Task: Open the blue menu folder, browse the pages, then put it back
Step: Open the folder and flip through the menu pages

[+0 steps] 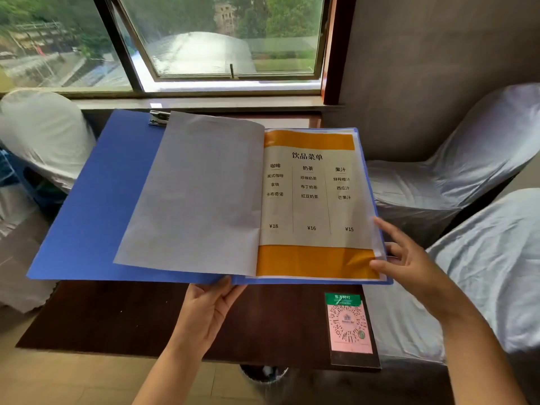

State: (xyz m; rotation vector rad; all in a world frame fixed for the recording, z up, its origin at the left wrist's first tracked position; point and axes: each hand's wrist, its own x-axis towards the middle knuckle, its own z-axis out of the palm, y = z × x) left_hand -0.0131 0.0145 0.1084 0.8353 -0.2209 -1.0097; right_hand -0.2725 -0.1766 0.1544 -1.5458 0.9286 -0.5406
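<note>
The blue menu folder point(96, 200) lies open, held a little above the dark wooden table point(122, 317). Its left side shows the blue inner cover with a metal clip point(159, 118) at the top. A blank grey page point(198, 194) lies turned to the left. The right page point(312, 200) is a drinks menu with orange bands and three columns of prices. My left hand point(209, 311) grips the folder's bottom edge at the spine from below. My right hand point(409, 258) pinches the lower right corner of the clear page sleeve, thumb on the orange band.
A QR code card point(349, 325) lies on the table's near right corner. Chairs in grey-white covers stand at the right point(455, 182), the near right point(482, 273) and the left point(41, 135). A window point(222, 39) is behind the table. A bin point(263, 375) sits under the table.
</note>
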